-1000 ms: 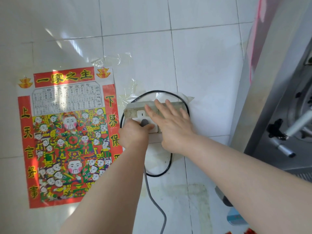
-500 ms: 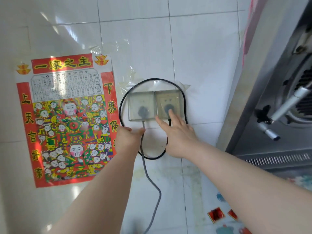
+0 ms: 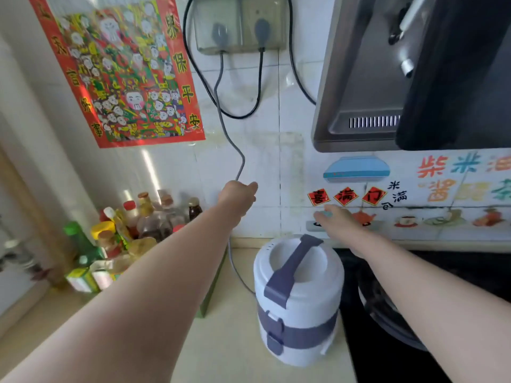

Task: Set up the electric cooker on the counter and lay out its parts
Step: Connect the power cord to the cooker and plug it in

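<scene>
The range hood (image 3: 414, 73) fills the upper right and the pale counter (image 3: 235, 355) the lower middle, where a second ago only wall tile and the double socket showed: the view has dropped from the wall to the worktop. Both hands, which were up at the socket (image 3: 239, 23) pressing a plug home, have come down from it. The grey plug now sits in the left outlet beside a darker one, and the grey cord (image 3: 221, 106) hangs from it down the tiles, so the cooker looks powered, and the parts are likely next. The electric cooker (image 3: 297, 299), white with purple-grey bands, side clips and a strap handle over its lid, stands upright on the counter just left of the black stove, lid on and clips apparently fastened, no parts laid out. The left hand (image 3: 237, 196) is curled with its fingers together about the cord where it hangs against the wall. The right hand (image 3: 338, 219) reaches toward the backsplash above the cooker with fingers loosely extended, holding nothing. The red poster (image 3: 124, 70) reads 保平安 down its right edge; three red diamond stickers (image 3: 347, 196) read 喜满门, with 米满仓 in black beside them. Bottle labels at left are too blurred to read.
</scene>
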Demonstrator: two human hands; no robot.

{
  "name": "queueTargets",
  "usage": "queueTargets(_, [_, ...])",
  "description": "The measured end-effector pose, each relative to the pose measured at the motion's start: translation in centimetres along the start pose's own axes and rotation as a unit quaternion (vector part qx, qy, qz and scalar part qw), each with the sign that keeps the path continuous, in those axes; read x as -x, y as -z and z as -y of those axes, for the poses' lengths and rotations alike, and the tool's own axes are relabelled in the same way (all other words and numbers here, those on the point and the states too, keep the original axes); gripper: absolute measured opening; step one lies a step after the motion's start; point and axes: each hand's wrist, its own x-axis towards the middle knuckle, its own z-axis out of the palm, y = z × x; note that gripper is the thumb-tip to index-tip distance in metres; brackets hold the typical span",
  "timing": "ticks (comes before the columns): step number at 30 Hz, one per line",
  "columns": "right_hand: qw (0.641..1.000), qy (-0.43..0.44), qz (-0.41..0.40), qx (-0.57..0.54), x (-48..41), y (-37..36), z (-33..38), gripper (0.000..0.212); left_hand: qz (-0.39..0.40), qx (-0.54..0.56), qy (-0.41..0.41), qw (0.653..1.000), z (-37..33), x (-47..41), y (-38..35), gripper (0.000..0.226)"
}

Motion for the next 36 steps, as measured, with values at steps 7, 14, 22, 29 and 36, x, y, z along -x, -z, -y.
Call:
queueTargets(7, [0.969,-0.101,0.106,-0.197,3.2,-2.0,-4.5,0.064,0.024,-0.043,0.143,0.989,6.1,7.0,-1.9,0.053])
queueTargets(14, [0.920,-0.168,0.154,-0.320,6.0,-3.7,-6.6,0.083,0.153,0.033,0.275,0.949,9.2,13.2,-2.1,0.091])
queueTargets(22, [0.917,-0.187,0.139,-0.325,7.1,-4.5,-5.6,0.077,0.105,0.081,0.287,0.949,8.8,13.8,-3.6,0.073])
queueTargets(29, [0.894,-0.225,0.122,-0.367,9.4,-6.6,-5.0,0.076,0.093,0.053,0.244,0.964,8.8,11.3,-2.2,0.068])
queueTargets(36, [0.907,-0.230,0.080,-0.343,10.7,-7.6,-3.6,0.072,0.085,0.094,0.177,0.976,9.9,10.3,-1.5,0.033])
